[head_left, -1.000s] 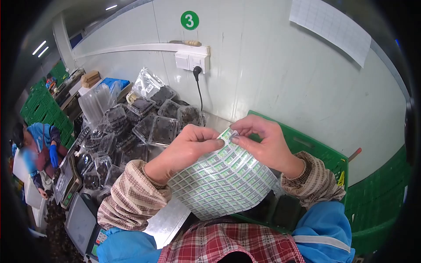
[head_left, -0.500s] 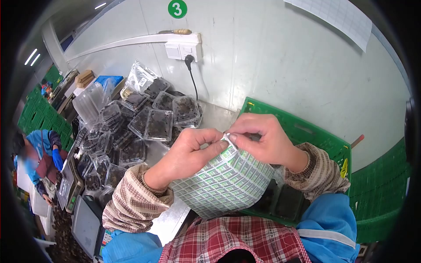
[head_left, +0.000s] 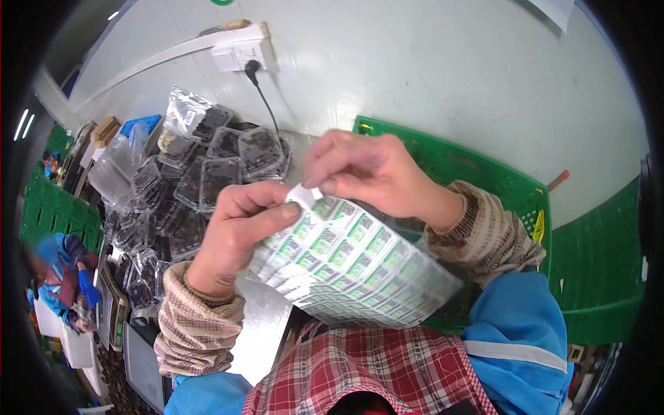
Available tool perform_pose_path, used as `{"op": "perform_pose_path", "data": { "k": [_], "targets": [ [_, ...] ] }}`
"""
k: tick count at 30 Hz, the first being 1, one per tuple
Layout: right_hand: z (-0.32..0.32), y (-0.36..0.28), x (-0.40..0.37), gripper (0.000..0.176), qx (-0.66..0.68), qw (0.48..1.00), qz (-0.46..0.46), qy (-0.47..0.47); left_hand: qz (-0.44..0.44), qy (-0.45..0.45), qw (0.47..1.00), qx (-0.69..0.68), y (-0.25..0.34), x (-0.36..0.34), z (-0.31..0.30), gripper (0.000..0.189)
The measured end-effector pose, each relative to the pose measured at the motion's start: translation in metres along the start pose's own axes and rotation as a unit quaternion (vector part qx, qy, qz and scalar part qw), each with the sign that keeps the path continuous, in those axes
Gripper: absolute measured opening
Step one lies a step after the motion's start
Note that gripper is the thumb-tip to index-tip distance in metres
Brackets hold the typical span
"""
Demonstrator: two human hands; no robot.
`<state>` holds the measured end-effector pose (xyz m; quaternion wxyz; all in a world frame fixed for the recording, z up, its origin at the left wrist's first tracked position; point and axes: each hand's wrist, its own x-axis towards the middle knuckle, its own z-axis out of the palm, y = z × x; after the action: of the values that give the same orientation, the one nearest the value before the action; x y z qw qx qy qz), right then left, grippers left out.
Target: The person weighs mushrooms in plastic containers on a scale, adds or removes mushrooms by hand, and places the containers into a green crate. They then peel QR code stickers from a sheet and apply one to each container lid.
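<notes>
A large sheet of green-and-white printed labels (head_left: 353,259) hangs in front of my chest, its lower part curving away. My left hand (head_left: 242,225) is closed on the upper left corner of the label sheet, thumb on top. At the same corner, my right hand (head_left: 380,176) pinches a small white label (head_left: 316,194) between thumb and forefinger, its edge lifted from the sheet. Behind the left hand lies a heap of clear lidded plastic boxes (head_left: 261,151) with dark contents.
A green plastic crate (head_left: 456,155) stands against the wall at the right. A black plug (head_left: 252,67) with its cable sits in the wall socket. At the far left a person in blue (head_left: 66,277) works near a grey scale-like device (head_left: 146,363). A metal table surface (head_left: 266,325) shows below my left hand.
Both hands and the sheet have shifted left in view as the camera turned. My right hand has lifted, raising a white label edge, and the sheet has tilted to show larger labels.
</notes>
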<state>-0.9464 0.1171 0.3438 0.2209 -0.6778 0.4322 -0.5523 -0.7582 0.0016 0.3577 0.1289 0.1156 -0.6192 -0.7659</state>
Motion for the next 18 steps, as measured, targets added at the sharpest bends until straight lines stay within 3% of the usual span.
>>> {"op": "perform_pose_path", "data": {
  "k": [2, 4, 5, 8, 12, 15, 18],
  "targets": [
    [-0.015, 0.001, 0.003, 0.008, 0.080, 0.996, 0.030, 0.015, 0.002, 0.054, 0.996, 0.072, 0.003, -0.008, -0.005, 0.015],
    [-0.053, 0.017, 0.005, 0.008, -0.090, 0.995, 0.021, -0.022, 0.014, 0.097, 0.988, 0.123, 0.009, -0.026, -0.022, 0.013],
    [-0.071, 0.043, -0.002, 0.008, -0.199, 0.975, 0.025, -0.094, 0.014, 0.124, 0.983, 0.135, 0.011, -0.036, -0.028, 0.012],
    [-0.090, 0.111, -0.038, 0.008, -0.462, 0.829, 0.043, -0.312, -0.002, 0.175, 0.974, 0.140, -0.002, -0.053, -0.037, 0.010],
    [-0.101, 0.181, -0.070, 0.007, -0.478, 0.780, 0.035, -0.402, -0.024, 0.185, 0.974, 0.130, -0.023, -0.066, -0.035, 0.009],
    [-0.099, 0.202, -0.067, 0.010, -0.459, 0.775, 0.045, -0.432, -0.036, 0.226, 0.966, 0.122, -0.023, -0.068, -0.019, 0.010],
    [-0.094, 0.213, -0.065, 0.016, -0.456, 0.743, -0.009, -0.489, -0.046, 0.239, 0.961, 0.131, -0.021, -0.070, -0.010, 0.010]
  ]
}}
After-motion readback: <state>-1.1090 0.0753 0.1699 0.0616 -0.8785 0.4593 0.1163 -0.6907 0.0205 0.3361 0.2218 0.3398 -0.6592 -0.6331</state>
